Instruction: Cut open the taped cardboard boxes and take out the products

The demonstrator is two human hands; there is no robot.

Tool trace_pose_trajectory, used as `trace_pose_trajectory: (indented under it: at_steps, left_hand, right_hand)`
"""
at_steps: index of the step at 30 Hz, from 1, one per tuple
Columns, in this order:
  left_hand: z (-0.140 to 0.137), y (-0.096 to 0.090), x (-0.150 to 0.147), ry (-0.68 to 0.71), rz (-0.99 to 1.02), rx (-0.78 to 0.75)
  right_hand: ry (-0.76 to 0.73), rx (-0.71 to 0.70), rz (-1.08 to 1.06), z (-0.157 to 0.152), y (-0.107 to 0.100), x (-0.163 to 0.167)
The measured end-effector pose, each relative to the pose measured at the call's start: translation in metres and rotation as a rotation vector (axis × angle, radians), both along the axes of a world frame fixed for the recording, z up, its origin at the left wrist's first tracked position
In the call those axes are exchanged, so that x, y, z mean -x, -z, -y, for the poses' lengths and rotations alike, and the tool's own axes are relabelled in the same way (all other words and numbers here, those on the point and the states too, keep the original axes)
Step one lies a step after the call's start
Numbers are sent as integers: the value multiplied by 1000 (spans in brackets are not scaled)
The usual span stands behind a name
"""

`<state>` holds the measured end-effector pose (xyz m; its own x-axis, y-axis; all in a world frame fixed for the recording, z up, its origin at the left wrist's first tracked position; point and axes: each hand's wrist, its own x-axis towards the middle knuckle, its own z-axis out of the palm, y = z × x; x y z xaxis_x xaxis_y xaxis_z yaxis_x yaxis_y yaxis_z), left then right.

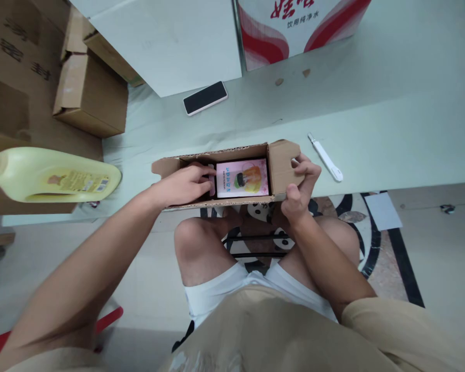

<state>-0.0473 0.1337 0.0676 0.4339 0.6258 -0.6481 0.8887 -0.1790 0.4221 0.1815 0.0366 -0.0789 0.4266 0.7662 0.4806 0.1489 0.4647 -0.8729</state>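
Observation:
An open, long cardboard box [225, 153] lies at the table's near edge, above my knees. Inside it, on the right, is a pink printed box [242, 178] with a picture of an orange drink pitcher. My left hand [188, 183] reaches into the box's left part, its fingers curled on a second pink box [212, 187] that it mostly covers. At the other end my right hand [300, 186] is closed around the raised cardboard end flap [283, 166].
A white box cutter [325, 157] lies right of the cardboard box, a phone [205, 98] beyond it. A yellow bottle [58, 174] lies at left, near brown cartons [93, 90]. White box [170, 41] and red-white carton [298, 36] stand behind.

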Motion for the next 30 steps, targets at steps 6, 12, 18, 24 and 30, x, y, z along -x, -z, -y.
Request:
trace_pose_trajectory:
  at_steps: [6, 12, 18, 24, 30]
  left_hand:
    - [3, -4, -7, -88, 32, -21]
    - [-1, -10, -15, 35, -96, -12]
    - [-1, 0, -13, -324, 99, 147]
    - [-13, -10, -28, -180, -77, 183]
    - [-12, -18, -33, -245, -67, 133]
  right_hand:
    - [20, 148, 100, 1, 4, 0]
    - [30, 149, 136, 3, 8, -3]
    - [-1, 108, 106, 5, 16, -3]
    - [-192, 168, 85, 5, 24, 4]
    - [-300, 116, 215, 2, 12, -2]
